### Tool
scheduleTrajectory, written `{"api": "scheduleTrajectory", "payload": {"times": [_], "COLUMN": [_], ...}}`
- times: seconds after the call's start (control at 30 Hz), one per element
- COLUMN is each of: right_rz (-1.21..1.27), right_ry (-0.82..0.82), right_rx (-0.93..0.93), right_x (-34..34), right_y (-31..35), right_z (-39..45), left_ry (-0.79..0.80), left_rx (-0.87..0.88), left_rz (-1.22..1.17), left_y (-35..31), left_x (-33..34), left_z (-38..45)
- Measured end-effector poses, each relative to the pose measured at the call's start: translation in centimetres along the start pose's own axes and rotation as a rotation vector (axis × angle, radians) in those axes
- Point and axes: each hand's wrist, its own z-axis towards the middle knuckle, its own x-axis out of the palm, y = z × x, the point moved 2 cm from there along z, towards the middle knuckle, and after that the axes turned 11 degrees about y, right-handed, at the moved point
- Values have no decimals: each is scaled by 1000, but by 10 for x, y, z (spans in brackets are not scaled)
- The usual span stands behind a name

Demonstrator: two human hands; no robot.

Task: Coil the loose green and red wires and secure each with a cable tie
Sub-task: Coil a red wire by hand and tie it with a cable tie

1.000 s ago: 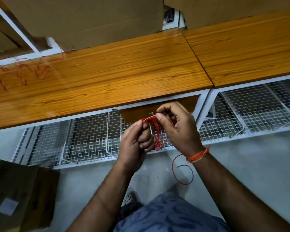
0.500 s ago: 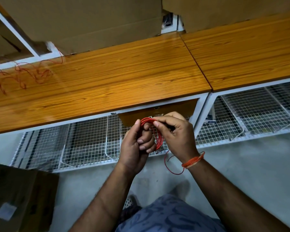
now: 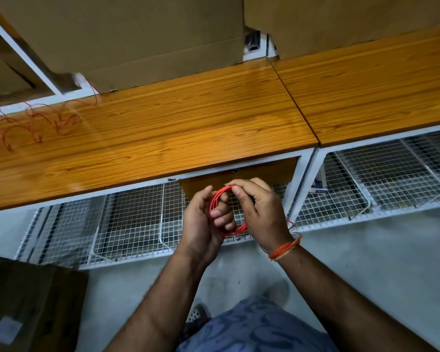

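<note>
A small coil of red wire [image 3: 240,229] is held in front of the bench edge, below the wooden top. My left hand [image 3: 203,224] grips the coil with its fingers curled through the loops. My right hand [image 3: 259,209] pinches the top of the coil between thumb and forefinger. A short red tail of the wire shows by my right wrist. More loose red wire [image 3: 36,123] lies tangled on the wooden benchtop [image 3: 175,123] at the far left. No green wire and no cable tie can be made out.
Large cardboard boxes [image 3: 137,34] stand on the back of the bench. White wire-mesh baskets [image 3: 127,224] sit under the benchtop. Another cardboard box [image 3: 28,306] is on the grey floor at the lower left. My knee in blue patterned cloth is at the bottom.
The hanging red tail below my right wrist has been drawn up into the coil; only a short end remains. Both hands stayed together at the coil.
</note>
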Motion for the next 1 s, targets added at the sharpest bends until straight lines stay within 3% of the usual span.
{"api": "scheduleTrajectory", "payload": {"times": [0.27, 0.67, 0.8, 0.93, 1.0], "right_rz": [93, 128, 181, 183, 65], "right_ry": [-91, -118, 53, 305, 374], "right_rx": [54, 123, 163, 215, 160], "right_x": [1, 1, -9, -21, -29], "right_y": [0, -7, -8, -15, -20], "right_z": [5, 0, 2, -4, -7], "left_ry": [9, -8, -61, -121, -171], "left_rx": [46, 222, 244, 230, 231], "left_rz": [-117, 85, 188, 74, -21], "left_y": [6, 21, 18, 4, -3], "left_x": [10, 14, 12, 1, -8], "left_z": [4, 8, 11, 17, 20]}}
